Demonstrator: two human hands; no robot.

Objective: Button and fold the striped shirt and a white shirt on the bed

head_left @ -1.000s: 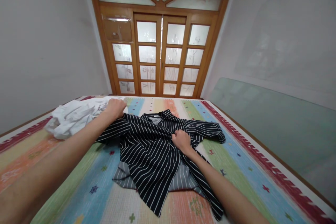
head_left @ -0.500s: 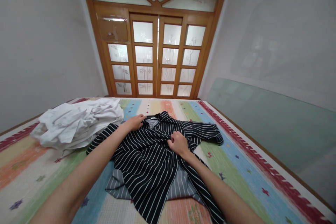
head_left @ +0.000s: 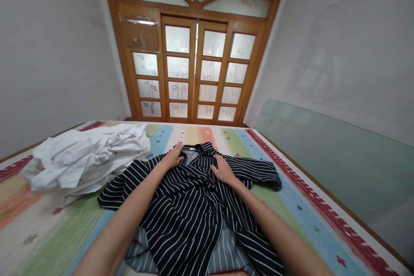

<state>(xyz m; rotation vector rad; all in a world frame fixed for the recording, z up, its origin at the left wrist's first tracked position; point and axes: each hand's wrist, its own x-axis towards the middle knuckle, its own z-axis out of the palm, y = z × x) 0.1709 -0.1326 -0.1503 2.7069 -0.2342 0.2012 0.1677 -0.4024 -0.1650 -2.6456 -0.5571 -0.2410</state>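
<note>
A black shirt with thin white stripes (head_left: 184, 207) lies spread on the bed, its collar at the far end and its sleeves out to both sides. Grey inner fabric shows at the lower hem. My left hand (head_left: 174, 158) rests on the shirt beside the left of the collar opening, thumb and fingers apart. On the right front, just below the collar, my right hand (head_left: 224, 170) lies with its fingers stretched out and the thumb apart. Creases gather in the cloth between and below the hands.
A heap of white clothes (head_left: 87, 155) sits on the left of the bed. Under everything is a colourful striped bedsheet (head_left: 297, 224). Wooden doors with glass panes (head_left: 194, 69) stand beyond the far edge, and a pale green panel (head_left: 323, 151) runs along the right wall.
My right hand has loosened from a closed grip on the shirt front and moved slightly toward the collar. My left hand's fingers have spread, and the left sleeve lies wider.
</note>
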